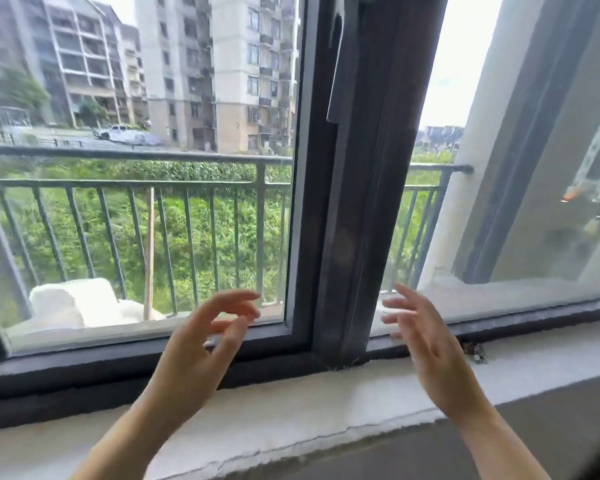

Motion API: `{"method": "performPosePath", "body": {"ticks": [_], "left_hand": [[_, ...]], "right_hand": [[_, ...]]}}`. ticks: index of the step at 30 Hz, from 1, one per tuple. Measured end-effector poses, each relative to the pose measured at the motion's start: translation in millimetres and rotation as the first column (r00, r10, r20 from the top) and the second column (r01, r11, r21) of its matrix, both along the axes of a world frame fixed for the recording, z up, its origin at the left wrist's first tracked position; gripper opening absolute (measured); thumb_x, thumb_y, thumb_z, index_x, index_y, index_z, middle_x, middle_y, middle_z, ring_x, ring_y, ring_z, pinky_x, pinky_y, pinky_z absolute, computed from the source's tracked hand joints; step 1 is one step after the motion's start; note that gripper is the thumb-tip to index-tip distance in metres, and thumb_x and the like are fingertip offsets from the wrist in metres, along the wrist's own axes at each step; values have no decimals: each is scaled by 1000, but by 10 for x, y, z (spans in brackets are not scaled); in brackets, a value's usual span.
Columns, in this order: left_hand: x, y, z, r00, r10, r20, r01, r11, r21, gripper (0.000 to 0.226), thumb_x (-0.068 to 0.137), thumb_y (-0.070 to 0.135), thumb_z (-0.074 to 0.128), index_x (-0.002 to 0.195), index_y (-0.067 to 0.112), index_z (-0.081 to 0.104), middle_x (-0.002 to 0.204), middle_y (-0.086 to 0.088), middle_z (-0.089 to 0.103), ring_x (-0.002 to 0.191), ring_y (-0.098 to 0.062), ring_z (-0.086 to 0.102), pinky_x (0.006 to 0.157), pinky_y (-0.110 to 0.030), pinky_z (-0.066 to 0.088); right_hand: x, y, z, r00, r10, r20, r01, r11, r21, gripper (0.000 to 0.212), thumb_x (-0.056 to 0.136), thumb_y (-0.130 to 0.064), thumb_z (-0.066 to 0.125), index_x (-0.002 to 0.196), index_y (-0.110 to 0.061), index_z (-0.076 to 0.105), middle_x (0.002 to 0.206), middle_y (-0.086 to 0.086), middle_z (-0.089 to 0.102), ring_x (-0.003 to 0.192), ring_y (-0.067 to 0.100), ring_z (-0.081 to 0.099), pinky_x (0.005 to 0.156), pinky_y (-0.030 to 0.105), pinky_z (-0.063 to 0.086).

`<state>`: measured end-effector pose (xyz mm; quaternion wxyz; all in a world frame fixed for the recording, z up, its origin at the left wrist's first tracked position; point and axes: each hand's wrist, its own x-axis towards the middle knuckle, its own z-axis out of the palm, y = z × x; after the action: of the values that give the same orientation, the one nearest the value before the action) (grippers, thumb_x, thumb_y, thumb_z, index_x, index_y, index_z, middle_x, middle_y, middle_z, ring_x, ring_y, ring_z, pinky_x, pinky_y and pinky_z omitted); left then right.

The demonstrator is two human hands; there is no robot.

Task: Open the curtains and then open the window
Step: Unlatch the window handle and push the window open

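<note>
1. Both hands hover empty above the sill: left hand (201, 344) fingers curled, right hand (426, 337) fingers spread.
2. Window sash (357, 188) stands mid-sill; likely stiff, heavy—grip its dark upright frame.

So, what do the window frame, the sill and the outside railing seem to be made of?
The window frame: likely metal, perhaps aluminium, with a dark matte coat; its profiles are thin and straight. The sill: rough whitish plaster or cement, with a crack along its front edge. The railing: grey painted metal, with slim uniform bars. None is certain from the look alone.
</note>
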<state>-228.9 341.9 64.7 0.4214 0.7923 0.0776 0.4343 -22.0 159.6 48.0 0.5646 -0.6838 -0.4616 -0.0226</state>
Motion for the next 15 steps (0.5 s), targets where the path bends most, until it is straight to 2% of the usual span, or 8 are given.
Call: {"method": "performPosePath", "body": {"ticks": [2,4,5,7,10,12,13,15], "left_hand": [[249,64,464,999,-17,49,10,992,127,25,80,37,45,102,34,58,95,12,65,88,-4,63,79,-20,53],[506,93,1001,989,-14,144,-19,974,226,25,82,36,43,102,29,57,86,11,66,85,-7,64,75,-21,55],[635,83,1264,982,9,189,-61,961,271,25,84,35,43,103,26,55,84,11,64,82,-10,64,72,-23,56],[905,53,1731,971,93,219,-156,943,293,23,89,32,42,104,19,53,80,4,59,81,-21,63,70,-35,57],[1261,-29,2191,986,126,105,-139,981,132,22,97,25,32,83,18,48,75,-10,52,71,-30,55,76,-50,53],[1377,-83,2311,998,3,63,4,994,-111,30,99,27,26,87,13,50,70,-12,55,64,-24,55,70,-41,55],[1399,-88,2334,997,-40,62,50,984,-172,36,100,28,24,86,9,52,64,-10,56,57,-20,55,63,-35,55],[1424,-50,2339,994,-88,69,98,980,-171,43,100,29,24,75,9,53,50,-3,50,41,-15,46,47,-27,47]], "right_hand": [[141,229,369,988,0,153,-4,1000,27,33,88,-58,35,116,-46,46,115,-16,56,105,-1,56,82,12,48],[258,453,731,951,-81,299,36,987,155,24,93,-36,39,114,-36,50,111,-16,54,102,-10,52,83,4,42],[308,568,883,919,-160,360,73,967,245,24,93,-27,42,114,-26,53,110,-12,54,102,-8,51,87,7,41],[400,802,1096,822,-348,452,156,899,409,26,91,-17,46,114,-10,56,111,3,58,106,6,51,96,23,42],[542,1104,1150,707,-513,487,241,822,515,30,89,-13,50,117,-5,55,117,14,58,112,23,50,100,36,40],[601,1216,1064,664,-554,502,266,802,535,33,88,-14,49,121,-7,53,123,15,55,116,26,48,100,38,38],[630,1250,1009,647,-555,522,259,805,534,35,89,-14,47,123,-8,51,127,16,53,120,27,46,101,39,37],[690,1291,924,619,-538,573,239,823,514,38,90,-14,42,128,-10,46,134,18,47,127,29,40,105,43,35]]}}
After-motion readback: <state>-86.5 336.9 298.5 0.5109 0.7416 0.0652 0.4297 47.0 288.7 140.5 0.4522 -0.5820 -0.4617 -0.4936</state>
